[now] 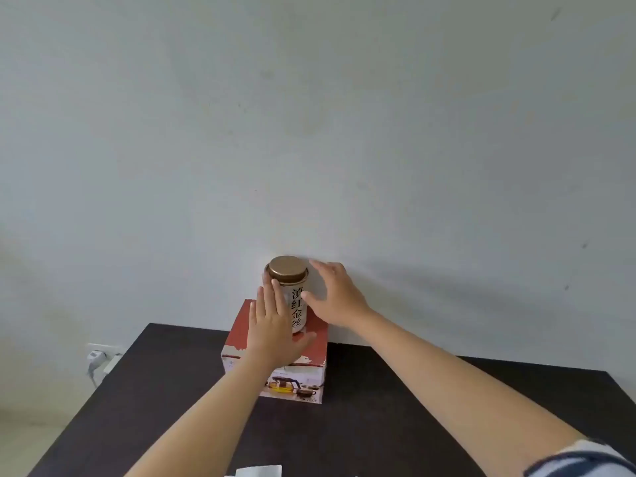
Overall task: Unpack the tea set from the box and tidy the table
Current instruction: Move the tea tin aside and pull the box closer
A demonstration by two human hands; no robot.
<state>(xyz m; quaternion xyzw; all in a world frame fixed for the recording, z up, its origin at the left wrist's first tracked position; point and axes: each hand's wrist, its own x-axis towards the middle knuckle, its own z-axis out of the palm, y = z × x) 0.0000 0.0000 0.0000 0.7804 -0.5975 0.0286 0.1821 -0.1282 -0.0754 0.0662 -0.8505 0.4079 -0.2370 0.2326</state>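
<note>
Both hands [303, 315] beside upright tea tin [290, 294], lid up, atop box [275, 366].

The tin [292, 297] looked like metal, its bronze lid [287, 268] smooth with a dull sheen. The box [303, 370] was printed cardboard, faintly glossy. The dark table [395, 407] appeared matt.

A tin [289, 294] stands on a box [275, 359], which sits on the table [172, 390] against the wall [309, 132].
</note>
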